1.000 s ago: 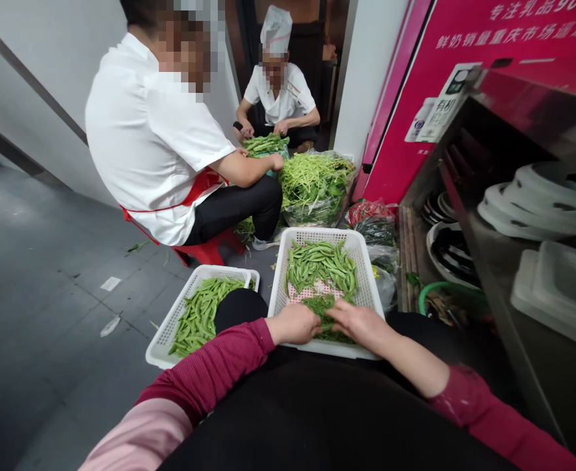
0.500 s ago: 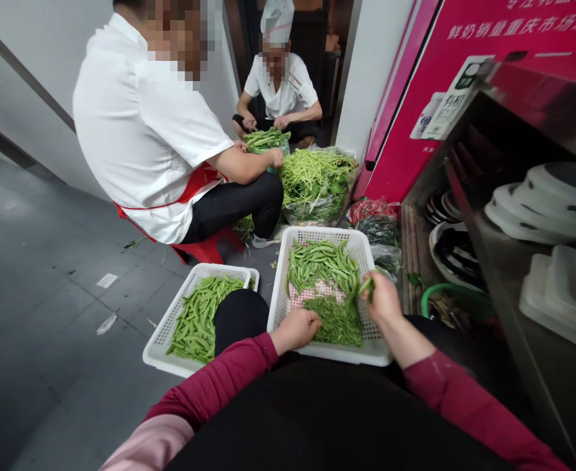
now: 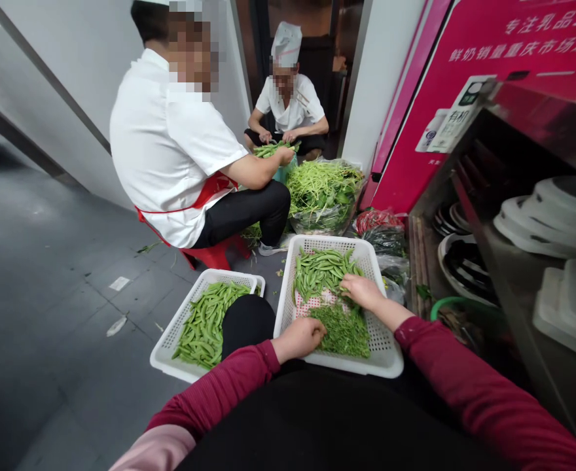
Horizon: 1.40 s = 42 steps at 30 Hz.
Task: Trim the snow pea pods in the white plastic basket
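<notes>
A white perforated basket (image 3: 390,366) sits in front of my lap. Green pea pods (image 3: 324,265) fill its far part, and a heap of small green trimmings (image 3: 344,332) lies in its near part. Over the left edge of the trimmings, my left hand (image 3: 302,337) is closed with fingertips pressed together; whatever they pinch is too small to make out. My right hand (image 3: 361,292) bends down at the near right edge of the pods, its fingers curled around pea pods that are mostly hidden. By my left knee stands a second white basket (image 3: 163,353) full of pea pods.
Two co-workers in white (image 3: 180,144) (image 3: 290,104) sit beyond, handling green stalks. A large bag of leafy greens (image 3: 324,190) stands behind the basket. At right are a metal shelf (image 3: 494,261) with white dishes (image 3: 553,216) and a green-rimmed tub (image 3: 445,304).
My right hand has moved left and inward from the basket's right rim to the pods. My left hand stays by the trimmings. The view has shifted slightly.
</notes>
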Tool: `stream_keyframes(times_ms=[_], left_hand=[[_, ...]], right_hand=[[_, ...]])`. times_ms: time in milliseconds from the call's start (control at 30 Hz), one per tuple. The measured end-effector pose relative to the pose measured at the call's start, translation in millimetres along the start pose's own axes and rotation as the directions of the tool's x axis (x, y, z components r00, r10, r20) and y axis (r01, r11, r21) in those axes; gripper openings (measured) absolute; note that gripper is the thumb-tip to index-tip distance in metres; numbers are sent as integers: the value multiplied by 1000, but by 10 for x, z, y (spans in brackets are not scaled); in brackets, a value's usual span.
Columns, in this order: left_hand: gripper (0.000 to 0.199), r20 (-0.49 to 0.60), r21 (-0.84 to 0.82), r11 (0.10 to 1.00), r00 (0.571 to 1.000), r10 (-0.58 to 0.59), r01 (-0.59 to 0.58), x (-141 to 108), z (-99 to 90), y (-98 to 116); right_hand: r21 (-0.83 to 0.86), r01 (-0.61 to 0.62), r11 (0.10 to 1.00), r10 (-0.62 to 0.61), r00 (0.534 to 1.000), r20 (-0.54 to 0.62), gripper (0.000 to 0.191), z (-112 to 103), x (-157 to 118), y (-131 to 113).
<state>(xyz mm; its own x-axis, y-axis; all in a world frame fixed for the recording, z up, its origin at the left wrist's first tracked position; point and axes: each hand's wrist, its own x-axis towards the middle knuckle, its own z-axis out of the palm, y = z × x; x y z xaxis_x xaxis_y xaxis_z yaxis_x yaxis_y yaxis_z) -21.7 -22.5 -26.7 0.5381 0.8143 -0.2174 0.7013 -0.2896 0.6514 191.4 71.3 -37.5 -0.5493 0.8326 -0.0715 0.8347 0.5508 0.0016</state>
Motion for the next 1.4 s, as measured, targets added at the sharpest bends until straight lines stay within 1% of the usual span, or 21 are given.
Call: stream_keyframes(times_ms=[67, 133, 200, 267, 367, 467, 533, 600, 633, 667, 700, 733, 800, 867, 967, 1067, 1133, 1233, 1267, 1300, 1400], left_hand=[[26, -70, -147, 986, 993, -90, 79, 65, -46, 38], [29, -74, -258, 958, 986, -148, 124, 142, -93, 99], [29, -59, -330, 936, 986, -153, 126, 200, -132, 161], [25, -34, -378, 919, 990, -136, 114, 221, -165, 209], [19, 60, -491, 860, 990, -125, 138, 188, -213, 265], [17, 149, -637, 747, 981, -124, 192, 126, -235, 322], [15, 150, -726, 663, 983, -109, 184, 94, -212, 349], [12, 119, -789, 594, 988, -102, 156, 74, -163, 353], [11, 107, -805, 574, 989, -106, 149, 68, -140, 346], [10, 102, -812, 565, 988, -114, 148, 63, -123, 335], [9, 99, -813, 562, 988, -119, 150, 59, -116, 322], [9, 104, -812, 563, 988, -118, 153, 56, -122, 310], [13, 130, -800, 580, 987, -89, 158, 53, -165, 298], [17, 160, -763, 627, 986, -52, 157, 56, -227, 305], [17, 191, -710, 681, 980, -56, 177, 64, -290, 330], [15, 222, -717, 663, 972, -74, 214, 65, -289, 339], [14, 211, -734, 641, 972, -99, 225, 62, -260, 337], [16, 202, -732, 626, 963, -178, 270, 61, -175, 329], [16, 197, -700, 654, 958, -207, 285, 64, -136, 317], [16, 181, -646, 705, 956, -232, 293, 69, -95, 297], [15, 74, -384, 870, 949, -305, 310, 96, 4, 173]], right_hand=[[149, -5, 989, 23, 993, -117, 15, -38, -81, -67], [284, 44, 958, 16, 978, -206, 13, -72, -193, -176], [319, 106, 942, -27, 970, -243, 10, -103, -310, -298], [321, 142, 936, -55, 962, -266, 9, -137, -416, -401], [396, 144, 907, -21, 954, -299, 8, -194, -541, -511], [573, 115, 812, 80, 949, -304, 8, -241, -621, -613], [718, 57, 694, 218, 934, -284, 9, -263, -646, -687], [834, -22, 551, 386, 893, -231, 12, -276, -653, -746], [868, -53, 494, 449, 870, -203, 13, -279, -654, -763], [885, -71, 460, 484, 856, -183, 14, -279, -655, -770], [888, -78, 452, 491, 853, -176, 14, -276, -656, -768], [881, -77, 466, 480, 859, -179, 14, -271, -660, -759], [846, -56, 531, 420, 884, -205, 12, -258, -674, -731], [800, -23, 600, 349, 907, -236, 9, -247, -691, -711], [741, 34, 670, 251, 929, -270, 6, -244, -708, -714], [720, 68, 691, 203, 937, -283, 5, -241, -713, -755], [741, 69, 668, 222, 932, -288, 5, -230, -718, -798], [805, 41, 592, 310, 910, -274, 6, -224, -730, -859], [835, 16, 551, 363, 896, -256, 8, -234, -734, -869], [867, -18, 499, 430, 873, -229, 9, -252, -737, -868], [949, -92, 300, 627, 770, -123, 18, -344, -742, -801]])
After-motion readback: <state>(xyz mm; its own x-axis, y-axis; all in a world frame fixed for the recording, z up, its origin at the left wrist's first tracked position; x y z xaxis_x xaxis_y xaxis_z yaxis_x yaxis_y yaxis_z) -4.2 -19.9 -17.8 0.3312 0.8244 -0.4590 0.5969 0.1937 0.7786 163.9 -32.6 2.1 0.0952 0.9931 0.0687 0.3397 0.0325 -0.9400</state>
